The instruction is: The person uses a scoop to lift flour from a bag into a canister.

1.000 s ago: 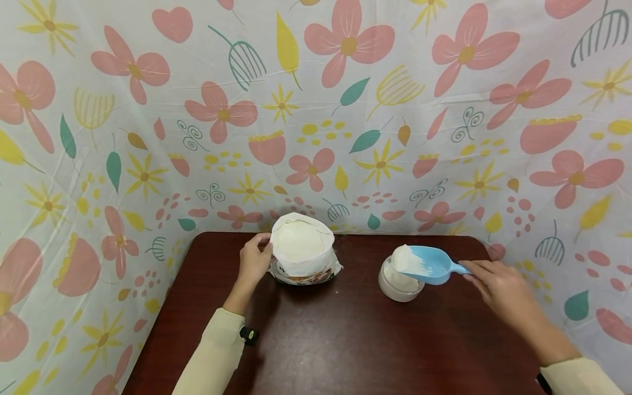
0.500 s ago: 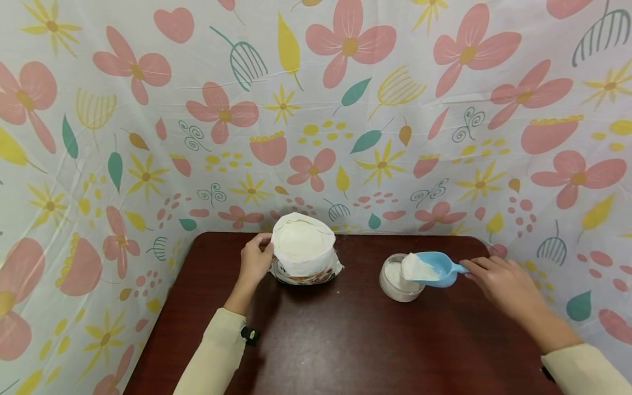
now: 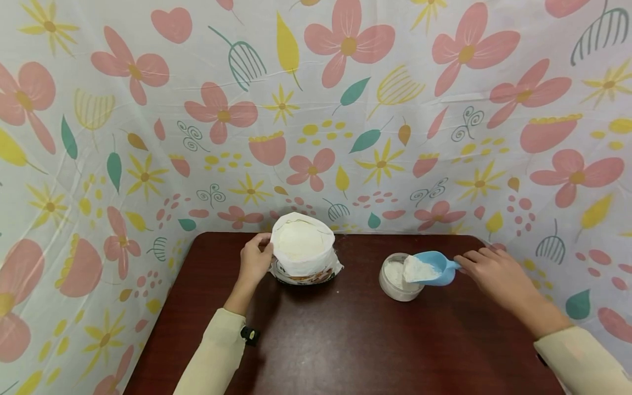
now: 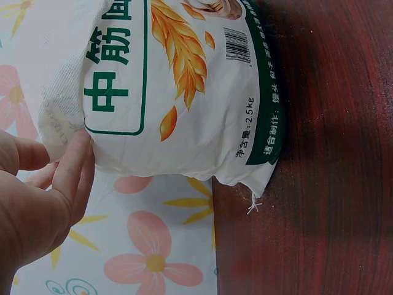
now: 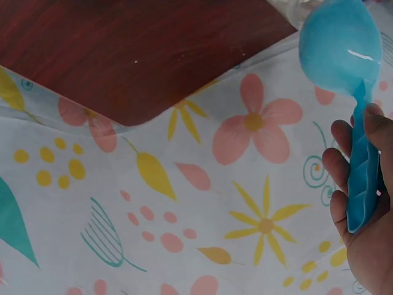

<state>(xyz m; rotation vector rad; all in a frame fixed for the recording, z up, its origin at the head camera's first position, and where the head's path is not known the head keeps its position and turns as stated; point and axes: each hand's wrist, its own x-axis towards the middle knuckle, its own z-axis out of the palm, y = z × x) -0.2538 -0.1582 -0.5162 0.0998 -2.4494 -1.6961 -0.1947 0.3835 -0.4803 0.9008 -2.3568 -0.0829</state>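
One scoop [image 3: 439, 269] slightly rightward, one jar [image 3: 399, 294]

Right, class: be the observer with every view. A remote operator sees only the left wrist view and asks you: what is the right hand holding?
Observer: The right hand holds a blue scoop by its handle.
Operator: Where is its tip?
Observer: In the head view, it overlaps the right side of a clear container.
Operator: Does anything show inside the bag?
Observer: Yes, pale powder shows in its open mouth.
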